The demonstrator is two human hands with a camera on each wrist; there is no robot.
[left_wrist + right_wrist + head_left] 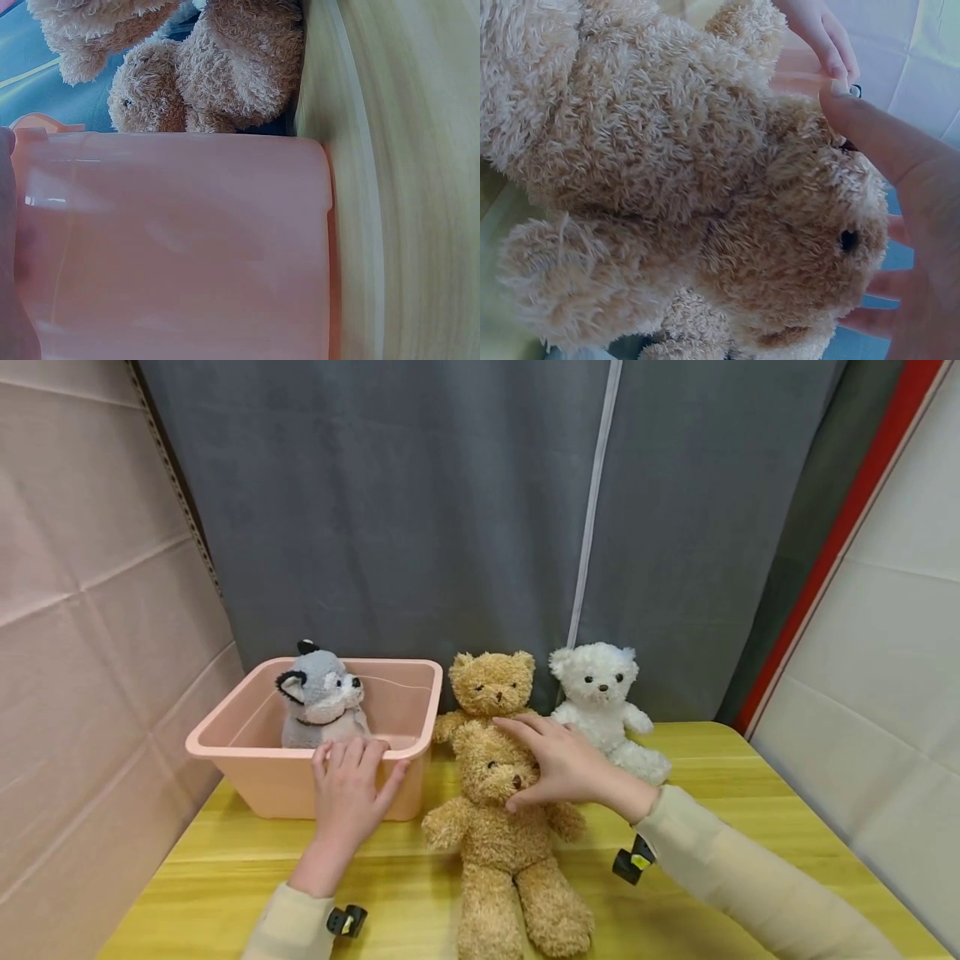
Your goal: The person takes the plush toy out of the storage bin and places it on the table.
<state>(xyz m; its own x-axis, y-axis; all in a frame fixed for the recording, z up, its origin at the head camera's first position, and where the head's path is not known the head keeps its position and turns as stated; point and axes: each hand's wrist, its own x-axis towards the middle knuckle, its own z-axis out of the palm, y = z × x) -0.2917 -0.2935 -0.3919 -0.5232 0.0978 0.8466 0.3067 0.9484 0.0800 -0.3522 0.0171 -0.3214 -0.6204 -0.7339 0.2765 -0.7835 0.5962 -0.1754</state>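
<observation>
My left hand [348, 797] holds the near rim of a pink plastic bin [255, 783], fingers over the edge and thumb spread along the outer wall. In the left wrist view only a strip of that hand [13, 285] shows. A grey and white plush husky [321, 697] sits inside the bin, its lower body hidden. My right hand [562, 764] grips the head of a brown teddy bear [506, 835], which is upright with its legs toward me. In the right wrist view the thumb [885, 135] lies by its muzzle, other fingers behind the head.
Behind the gripped bear sits a second brown teddy bear [491, 681], partly covered by it. A white teddy bear [600, 693] sits to its right at the back of the wooden table [720, 793]. A grey curtain [420, 510] hangs behind, with pale cloth walls either side.
</observation>
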